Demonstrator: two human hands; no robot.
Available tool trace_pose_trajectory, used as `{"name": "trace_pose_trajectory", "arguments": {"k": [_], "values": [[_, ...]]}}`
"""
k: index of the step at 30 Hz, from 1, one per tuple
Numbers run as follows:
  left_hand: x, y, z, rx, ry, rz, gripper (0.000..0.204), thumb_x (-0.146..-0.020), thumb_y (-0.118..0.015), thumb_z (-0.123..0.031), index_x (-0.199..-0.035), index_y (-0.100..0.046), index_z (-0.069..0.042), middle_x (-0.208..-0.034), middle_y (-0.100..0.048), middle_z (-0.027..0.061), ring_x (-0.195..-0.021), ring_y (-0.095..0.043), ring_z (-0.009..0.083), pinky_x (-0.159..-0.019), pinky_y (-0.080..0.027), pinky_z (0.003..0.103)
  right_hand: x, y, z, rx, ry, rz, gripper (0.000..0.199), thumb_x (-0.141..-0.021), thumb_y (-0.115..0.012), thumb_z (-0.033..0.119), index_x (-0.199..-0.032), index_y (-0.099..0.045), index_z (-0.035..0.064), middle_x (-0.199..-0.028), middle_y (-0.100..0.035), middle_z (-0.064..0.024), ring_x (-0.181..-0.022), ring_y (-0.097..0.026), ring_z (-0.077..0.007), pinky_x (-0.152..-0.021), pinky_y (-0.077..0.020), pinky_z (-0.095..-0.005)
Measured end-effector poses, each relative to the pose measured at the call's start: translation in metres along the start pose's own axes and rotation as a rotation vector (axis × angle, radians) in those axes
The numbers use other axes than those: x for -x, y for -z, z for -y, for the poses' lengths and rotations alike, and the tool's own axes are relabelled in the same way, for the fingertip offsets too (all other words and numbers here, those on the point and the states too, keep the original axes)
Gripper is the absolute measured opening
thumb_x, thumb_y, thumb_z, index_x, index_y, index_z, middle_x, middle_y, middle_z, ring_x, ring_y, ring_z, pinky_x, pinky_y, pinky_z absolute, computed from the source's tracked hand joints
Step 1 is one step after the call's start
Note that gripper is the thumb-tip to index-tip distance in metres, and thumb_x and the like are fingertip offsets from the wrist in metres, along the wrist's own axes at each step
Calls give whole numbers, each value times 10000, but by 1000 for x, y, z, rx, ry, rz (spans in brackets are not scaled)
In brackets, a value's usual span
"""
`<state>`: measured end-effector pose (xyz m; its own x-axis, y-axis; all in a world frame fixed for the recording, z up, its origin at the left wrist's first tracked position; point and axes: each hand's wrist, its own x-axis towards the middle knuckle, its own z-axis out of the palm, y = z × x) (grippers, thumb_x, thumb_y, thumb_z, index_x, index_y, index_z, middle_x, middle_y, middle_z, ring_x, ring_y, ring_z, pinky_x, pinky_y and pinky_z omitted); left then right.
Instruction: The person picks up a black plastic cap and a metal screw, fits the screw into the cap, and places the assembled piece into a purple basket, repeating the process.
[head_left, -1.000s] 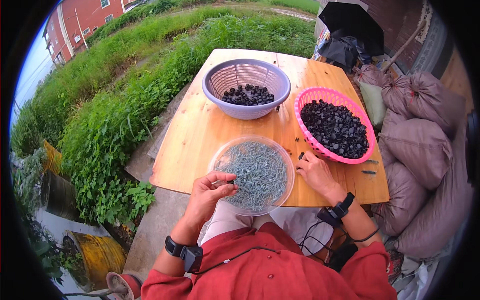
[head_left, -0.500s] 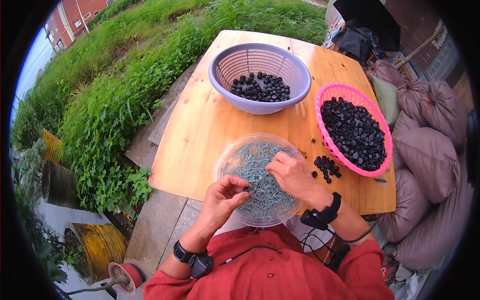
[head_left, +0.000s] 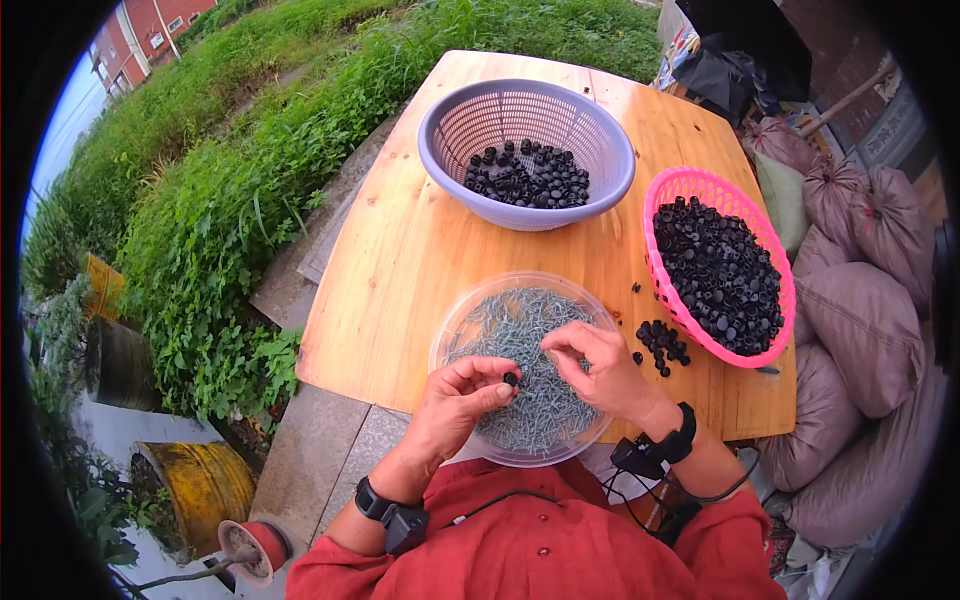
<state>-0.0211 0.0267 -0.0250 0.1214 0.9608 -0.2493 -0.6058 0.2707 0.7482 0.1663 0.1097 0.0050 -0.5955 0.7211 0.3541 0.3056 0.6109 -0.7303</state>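
Note:
My left hand [head_left: 462, 402] pinches a small round black plastic cap [head_left: 511, 379] between thumb and fingertips, over the near left part of a clear round tub [head_left: 440, 335]. Loose silver screws [head_left: 530, 425] fill the tub. Above them, a little right of the cap, my right hand [head_left: 600, 365] has its thumb and forefinger drawn together; whatever is between them is too small to make out. The two hands are apart. A small heap of black caps [head_left: 662, 342] lies on the wood just right of the tub.
A purple-grey basket [head_left: 450, 195] with black caps stands at the far side of the wooden table [head_left: 375, 290]. At the right, a pink basket [head_left: 655, 245] is full of black pieces. Stuffed brown sacks [head_left: 860, 330] crowd the table's right edge; green plants [head_left: 215, 270] grow on the left.
My right hand has lifted slightly from among the screws and moved a little right. The cap in my left hand has turned and shows more plainly. The view has shifted slightly.

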Motion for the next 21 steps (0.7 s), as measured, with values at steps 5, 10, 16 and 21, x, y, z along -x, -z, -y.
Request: {"name": "trace_pose_trajectory", "arguments": {"k": [5,10,16,21], "values": [[-4,-1,6,33,2,31,244,-794,-626,17,-1031,-578,-15,-941,-631,58,-838,-593,102,-762,-482,224,9,0,20,-109,16,26,113,-735,-620,-31,-841,-618,9,-787,-594,-119,-706,-605,-252,-585,-478,-317],[-6,-7,8,-18,-34,61,218,-793,-628,18,-1006,-592,-13,-914,-634,52,-829,-590,94,-754,-482,220,10,-4,25,-165,-78,15,116,-724,-626,-37,-829,-633,11,-783,-602,-112,-688,-600,-258,-607,-481,-324],[-5,-7,10,-44,-31,33,206,-792,-631,15,-994,-608,-14,-895,-636,43,-817,-590,89,-752,-480,219,10,-2,24,-50,-6,30,106,-715,-639,-3,-816,-637,28,-754,-592,-105,-677,-595,-264,-606,-480,-330],[-4,-6,7,-139,-83,46,188,-792,-622,28,-977,-619,-2,-923,-623,56,-834,-585,103,-755,-483,226,9,0,26,13,23,61,124,-707,-643,10,-827,-622,37,-730,-576,-98,-663,-590,-264,-583,-475,-338]]}}
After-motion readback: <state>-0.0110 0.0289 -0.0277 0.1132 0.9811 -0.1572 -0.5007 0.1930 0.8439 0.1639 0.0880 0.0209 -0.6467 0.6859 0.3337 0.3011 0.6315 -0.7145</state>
